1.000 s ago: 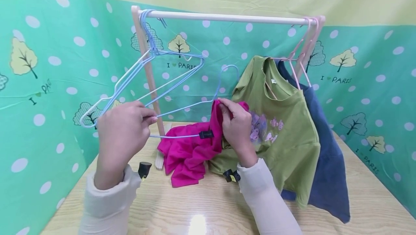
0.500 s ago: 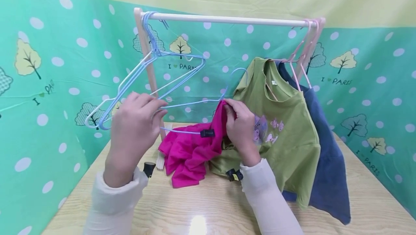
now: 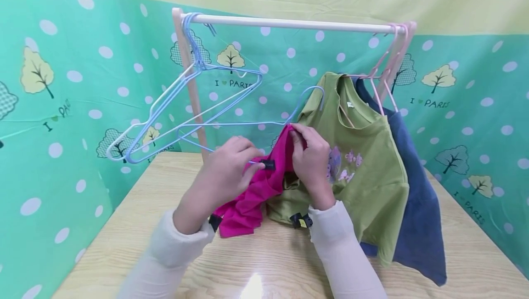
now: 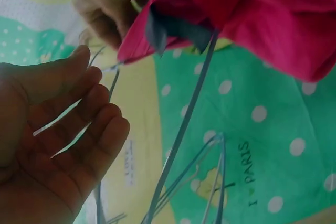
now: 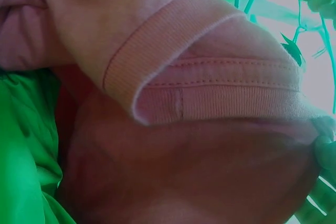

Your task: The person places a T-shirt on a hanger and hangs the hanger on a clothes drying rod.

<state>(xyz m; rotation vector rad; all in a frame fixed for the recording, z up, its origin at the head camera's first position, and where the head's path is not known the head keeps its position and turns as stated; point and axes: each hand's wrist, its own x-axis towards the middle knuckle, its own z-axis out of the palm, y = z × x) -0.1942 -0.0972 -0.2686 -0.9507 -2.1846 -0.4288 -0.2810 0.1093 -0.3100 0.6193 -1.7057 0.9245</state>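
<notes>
My right hand (image 3: 311, 156) pinches the neckline edge of a pink T-shirt (image 3: 244, 216) beside the neck of a light-blue wire hanger (image 3: 248, 123). The hanger is partly inside the neck opening, its hook sticking out to the upper right. My left hand (image 3: 225, 175) is in front of the lower bar, fingertips near the shirt's dark neck label (image 3: 267, 165). In the left wrist view, its fingers (image 4: 107, 135) are loosely bent around nothing, apart from the hanger wire (image 4: 181, 129). The ribbed neckband (image 5: 231, 103) gapes in the right wrist view.
A clothes rack (image 3: 289, 22) stands behind on the wooden table (image 3: 136, 225). Several blue and white hangers (image 3: 165, 106) hang at its left end. On pink hangers at the right hang a green T-shirt (image 3: 368, 166) and a dark blue garment (image 3: 421, 216).
My left hand has let go of the hanger's left part and moved right and down toward the label. The hanger has shifted right, further into the neckline. My right hand keeps its pinch.
</notes>
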